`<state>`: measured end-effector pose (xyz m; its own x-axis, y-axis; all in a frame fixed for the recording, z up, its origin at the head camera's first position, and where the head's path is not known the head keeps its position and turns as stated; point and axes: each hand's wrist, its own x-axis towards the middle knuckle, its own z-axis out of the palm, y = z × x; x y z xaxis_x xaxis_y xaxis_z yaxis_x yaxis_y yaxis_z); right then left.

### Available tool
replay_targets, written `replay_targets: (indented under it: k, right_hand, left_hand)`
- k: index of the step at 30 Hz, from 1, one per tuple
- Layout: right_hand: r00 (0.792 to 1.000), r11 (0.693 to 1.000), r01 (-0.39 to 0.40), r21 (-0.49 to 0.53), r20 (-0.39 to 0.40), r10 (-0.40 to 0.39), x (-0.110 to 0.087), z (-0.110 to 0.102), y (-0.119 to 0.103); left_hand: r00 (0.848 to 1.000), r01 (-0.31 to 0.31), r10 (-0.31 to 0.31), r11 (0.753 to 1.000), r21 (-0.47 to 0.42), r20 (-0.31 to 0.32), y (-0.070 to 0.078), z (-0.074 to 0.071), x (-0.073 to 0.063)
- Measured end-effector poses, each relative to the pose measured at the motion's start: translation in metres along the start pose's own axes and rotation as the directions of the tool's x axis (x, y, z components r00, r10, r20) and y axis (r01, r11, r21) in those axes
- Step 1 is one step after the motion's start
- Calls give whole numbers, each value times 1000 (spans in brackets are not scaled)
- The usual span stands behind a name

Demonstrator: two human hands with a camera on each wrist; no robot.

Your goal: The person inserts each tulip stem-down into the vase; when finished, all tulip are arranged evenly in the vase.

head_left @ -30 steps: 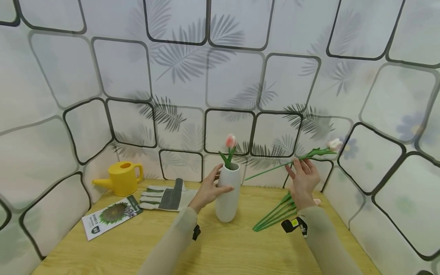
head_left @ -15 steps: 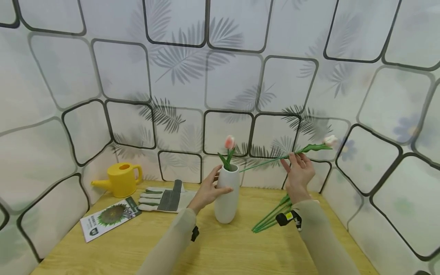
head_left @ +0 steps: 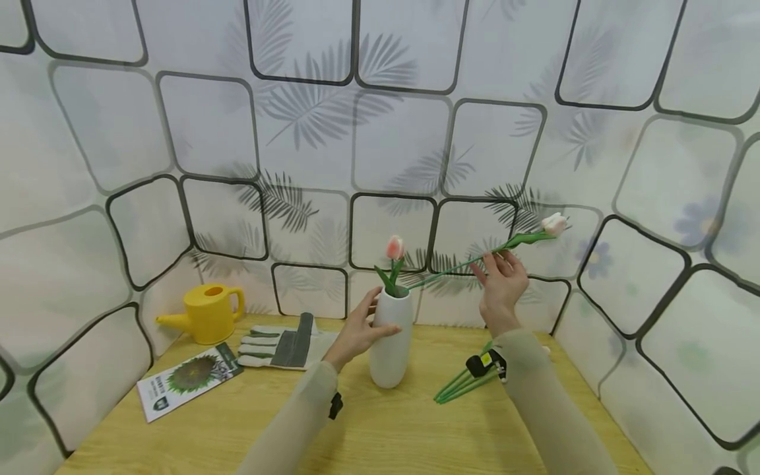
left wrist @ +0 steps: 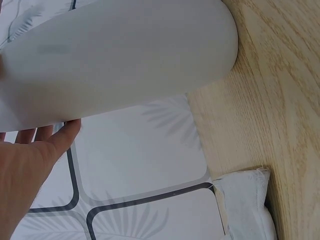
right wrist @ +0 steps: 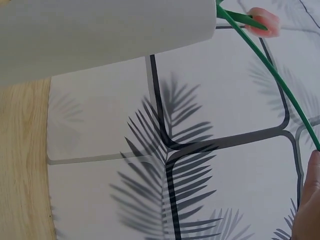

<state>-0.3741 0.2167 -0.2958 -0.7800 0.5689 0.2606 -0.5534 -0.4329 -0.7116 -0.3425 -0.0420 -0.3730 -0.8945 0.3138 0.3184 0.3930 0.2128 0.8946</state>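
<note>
We see the left hand [head_left: 358, 335] curled round the upright white vase [head_left: 392, 353], which stands toward the back edge of the table [head_left: 392, 435], pink tulip [head_left: 394, 248] in it. Right hand [head_left: 501, 287] pinches a pale tulip [head_left: 525, 239] by its stem, lower end at the vase's mouth; we can't tell if inside. Green stems [head_left: 457, 387] lie nearer the right edge; yellow watering can [head_left: 210, 316], back left corner.

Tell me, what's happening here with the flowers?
A person's left hand grips a tall white vase standing on the light wooden table, with one coral-pink tulip in it. The right hand holds a pale pink tulip by its thin green stem, the lower end at the vase's rim. Several green flower stems lie nearby.
</note>
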Motion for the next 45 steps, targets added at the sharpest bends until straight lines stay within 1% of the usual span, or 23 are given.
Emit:
replay_targets:
  k: [5,13,15,21,23,26,29,32,37,40,42,45]
  right_hand:
    - [998,997,35,-63,61,-31,-3,7,4]
    - [985,996,42,-84,169,-28,-7,16,9]
    - [979,994,53,-91,200,-34,-7,18,9]
    - [956,989,74,-131,293,-32,-9,26,10]
    - [948,986,73,-147,316,-23,-11,28,11]
    - [940,984,71,-166,340,-11,-14,30,12]
    - [937,982,68,-175,350,-2,-17,32,14]
    - [926,979,69,-192,377,8,-18,31,17]
    - [908,968,77,-238,417,31,-20,26,24]
    - [889,962,94,-258,456,35,-24,23,30]
    - [866,957,117,-264,499,32,-27,22,34]
    - [825,948,159,-277,565,27,-33,23,42]
  left_hand:
    - [1000,0,0,1000,-6,-5,-1,0,-1]
    - [1000,5,-5,1000,-6,-4,0,0,-2]
    - [1000,7,-7,1000,-6,-11,-4,1,1]
    - [999,4,-5,1000,-17,-38,-30,4,13]
    - [999,-3,2,1000,-19,-38,-34,3,14]
    - [999,-2,1,1000,-20,-33,-36,3,14]
    - [1000,4,-4,1000,-21,-29,-36,3,14]
    - [1000,6,-7,1000,-22,-28,-36,4,14]
    - [1000,-8,7,1000,-16,-18,-36,6,16]
    - [1000,-12,11,1000,-4,-13,-37,7,17]
    - [1000,-11,11,1000,-3,-18,-38,7,18]
    - [999,-14,14,1000,-1,-37,-38,5,18]
